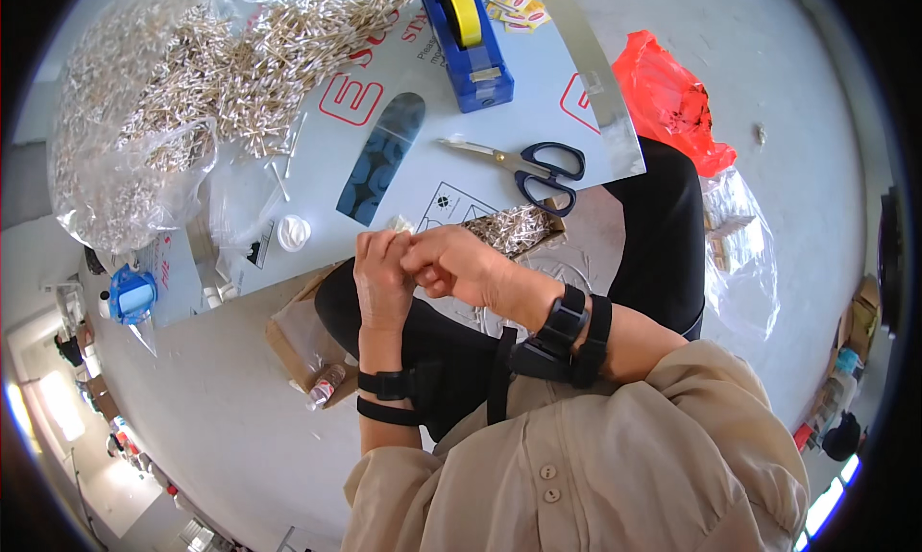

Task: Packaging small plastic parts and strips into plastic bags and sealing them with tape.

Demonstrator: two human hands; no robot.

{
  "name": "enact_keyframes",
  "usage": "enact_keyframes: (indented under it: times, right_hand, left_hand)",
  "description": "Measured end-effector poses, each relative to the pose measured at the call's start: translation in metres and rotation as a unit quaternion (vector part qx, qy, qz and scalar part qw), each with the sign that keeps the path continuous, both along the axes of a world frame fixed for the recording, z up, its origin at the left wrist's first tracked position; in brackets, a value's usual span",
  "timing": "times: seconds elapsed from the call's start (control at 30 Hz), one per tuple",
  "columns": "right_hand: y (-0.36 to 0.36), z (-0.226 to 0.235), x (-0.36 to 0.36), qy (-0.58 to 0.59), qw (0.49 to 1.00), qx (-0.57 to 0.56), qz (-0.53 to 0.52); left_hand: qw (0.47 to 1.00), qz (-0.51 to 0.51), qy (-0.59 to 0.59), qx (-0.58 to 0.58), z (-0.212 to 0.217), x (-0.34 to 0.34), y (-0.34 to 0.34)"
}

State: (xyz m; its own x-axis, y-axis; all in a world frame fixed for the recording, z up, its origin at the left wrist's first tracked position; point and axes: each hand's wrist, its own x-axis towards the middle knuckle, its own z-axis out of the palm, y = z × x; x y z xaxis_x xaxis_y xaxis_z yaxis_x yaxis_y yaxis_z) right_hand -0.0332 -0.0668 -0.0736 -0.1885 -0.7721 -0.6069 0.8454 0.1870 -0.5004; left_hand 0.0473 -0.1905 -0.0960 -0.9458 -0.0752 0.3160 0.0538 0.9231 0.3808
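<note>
My left hand (382,281) and my right hand (464,266) meet at the table's near edge, both with fingers closed. A small white piece (400,224) shows just beyond their fingertips; its kind is unclear, and whatever they pinch is hidden. Left of them a white round cap-like piece (294,233) lies on the table. Beyond lies a dark blue see-through strip (381,158). Scissors (538,172) with dark handles rest to the right, slightly spread. Just past my right hand, below the table edge, a carton holds loose cotton swabs (514,230).
A big heap of cotton swabs (259,81) spills from a clear plastic bag (91,158) at the far left. A blue tape dispenser (480,86) and small yellow-white packets (519,9) stand at the back. Right, on the floor, are a red plastic bag (663,100) and a clear bag (754,273).
</note>
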Motion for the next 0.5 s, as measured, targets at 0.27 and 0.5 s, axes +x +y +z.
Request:
enact_keyframes:
  times: [0.27,0.5]
  right_hand:
    - [0.007,0.003,0.028,0.156,0.986,-0.016,-0.061]
    - [0.005,-0.034,0.027,0.632,0.76,0.115,0.099]
  left_hand:
    - [0.969,0.126,-0.061,0.205,-0.029,-0.006,-0.017]
    - [0.957,0.228,-0.114,0.137,-0.03,-0.023,-0.029]
